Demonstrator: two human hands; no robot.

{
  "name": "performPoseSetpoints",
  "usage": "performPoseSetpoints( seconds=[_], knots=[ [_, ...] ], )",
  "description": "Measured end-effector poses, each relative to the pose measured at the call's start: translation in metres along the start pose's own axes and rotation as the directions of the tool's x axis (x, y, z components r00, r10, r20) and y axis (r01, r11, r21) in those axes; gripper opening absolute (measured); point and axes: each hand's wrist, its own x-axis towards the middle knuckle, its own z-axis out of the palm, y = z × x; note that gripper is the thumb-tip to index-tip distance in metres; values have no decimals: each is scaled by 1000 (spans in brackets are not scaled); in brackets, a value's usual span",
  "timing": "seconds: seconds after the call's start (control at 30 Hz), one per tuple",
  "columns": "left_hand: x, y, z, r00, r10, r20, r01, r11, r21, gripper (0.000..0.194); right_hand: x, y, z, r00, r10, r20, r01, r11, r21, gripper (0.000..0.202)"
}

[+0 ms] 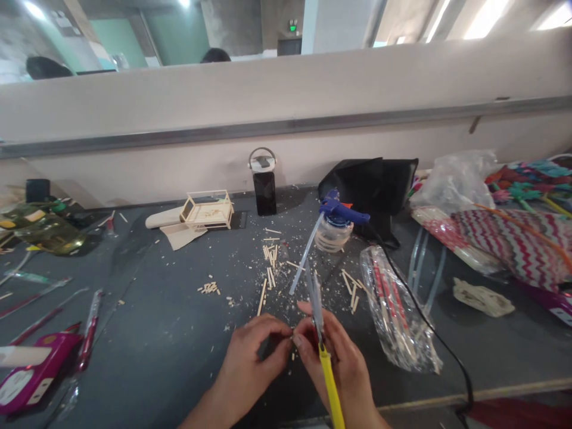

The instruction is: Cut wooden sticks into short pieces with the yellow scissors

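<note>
My left hand (252, 357) is closed in a pinch, its thumb and index fingertips meeting those of my right hand. Between the fingertips is a tiny pale bit, perhaps a wooden stick piece, too small to make out clearly. My right hand (337, 357) also holds yellow-handled scissors (328, 375), blades pointing away from me. Just beyond the hands lie thin wooden sticks (270, 256), one longer stick (261, 297) and a small pile of short cut pieces (209, 288). Pale crumbs are scattered around them.
A blue glue gun (342, 208) rests on a glass jar (333, 235), its black cord (420, 310) running to the front edge. Plastic-wrapped sticks (397, 310) lie at right. Farther back stand a small wooden model (208, 211) and a black bottle (265, 193). A magenta device (40, 369) lies left.
</note>
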Motion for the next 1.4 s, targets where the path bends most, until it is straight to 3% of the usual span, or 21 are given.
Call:
performPoseSetpoints(
  seconds=[0.13, 0.27, 0.33, 0.43, 0.5, 0.6, 0.7, 0.87, 1.4],
  knots=[
    [-2, -1, -3, 992, 126, 14, -127, 985, 114, 13, -3, 0, -1, 1000, 11, 17, -11, 1000, 10, 36],
    [-1, -3, -4, 979, 202, -20, -198, 973, 122, 12, -3, -2, -1, 999, 29, 35, -30, 999, 28, 37],
    [0, -2, -5, 985, 164, -46, -160, 984, 81, 12, -2, -3, -2, 999, 28, 45, -29, 999, 27, 36],
    [1, 2, -10, 995, 2, -97, -4, 1000, -24, 9, -3, -2, -2, 998, -17, 64, 18, 1000, -11, 36],
    [1, 6, -15, 985, -99, -139, 81, 988, -129, 6, -6, 1, -3, 994, -56, 96, 60, 997, -40, 37],
    [3, 13, -21, 970, -172, -173, 120, 953, -277, 4, -10, 6, -5, 980, -69, 189, 91, 990, -112, 39],
    [5, 20, -25, 967, -174, -185, 105, 937, -334, 4, -12, 8, -8, 962, -79, 262, 135, 969, -207, 41],
    [6, 23, -26, 971, -145, -192, 79, 946, -313, 5, -11, 9, -11, 955, -100, 279, 190, 929, -319, 46],
    [2, 25, -26, 974, -47, -223, 26, 995, -99, 9, -12, 10, -15, 946, -60, 320, 174, 924, -341, 55]
  ],
)
